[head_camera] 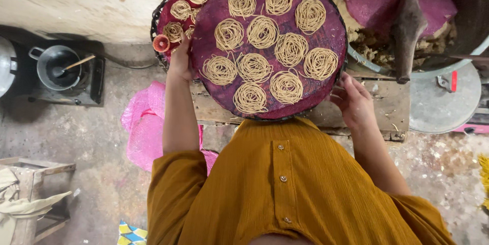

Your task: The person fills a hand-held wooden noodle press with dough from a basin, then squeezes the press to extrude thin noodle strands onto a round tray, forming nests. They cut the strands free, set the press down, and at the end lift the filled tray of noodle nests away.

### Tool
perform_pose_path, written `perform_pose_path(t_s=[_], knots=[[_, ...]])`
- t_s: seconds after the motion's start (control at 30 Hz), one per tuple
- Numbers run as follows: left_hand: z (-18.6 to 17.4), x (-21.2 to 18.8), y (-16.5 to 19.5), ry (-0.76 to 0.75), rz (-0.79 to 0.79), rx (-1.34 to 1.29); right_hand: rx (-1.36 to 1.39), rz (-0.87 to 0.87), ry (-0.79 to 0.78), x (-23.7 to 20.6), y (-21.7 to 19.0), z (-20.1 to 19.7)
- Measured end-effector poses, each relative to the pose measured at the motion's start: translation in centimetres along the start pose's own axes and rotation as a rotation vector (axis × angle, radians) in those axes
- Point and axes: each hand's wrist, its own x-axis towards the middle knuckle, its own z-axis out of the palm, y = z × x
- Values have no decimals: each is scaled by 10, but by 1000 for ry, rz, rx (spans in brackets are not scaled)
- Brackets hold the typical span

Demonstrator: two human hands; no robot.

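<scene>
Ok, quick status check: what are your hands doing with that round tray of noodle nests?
Left hand and right hand gripping opposite rims of purple tray. Noodle nests sitting flat. Second tray underneath, behind.

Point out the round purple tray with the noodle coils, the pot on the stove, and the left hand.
round purple tray (pixel 326 36), head view, bare purple patch near its right rim.
pot (pixel 45 61), head view, left side of its rim.
left hand (pixel 180 61), head view, back of the hand at the tray's left edge.
</scene>
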Motion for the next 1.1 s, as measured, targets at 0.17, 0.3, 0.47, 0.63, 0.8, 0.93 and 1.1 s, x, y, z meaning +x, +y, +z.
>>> perform_pose_path(t_s=[0.17,0.3,0.47,0.63,0.8,0.93,1.1], knots=[[-3,-3,-12,-162,72,-67,-181,-95,-13,-1,-4,15],[-5,-8,-18,-206,96,-136,-340,-109,49,-2,-13,23],[-3,-9,-27,-183,124,-235,-464,-290,80,-2,-28,32],[-7,-34,-10,-109,140,-162,-416,-253,109,-4,-67,60],[-11,-58,21,-216,392,-316,-268,-408,-219,42,-132,122],[-25,-73,41,-214,527,-444,-198,-346,-477,66,-156,170],[-52,-111,32,-64,664,-488,-467,-247,-546,103,-119,191]])
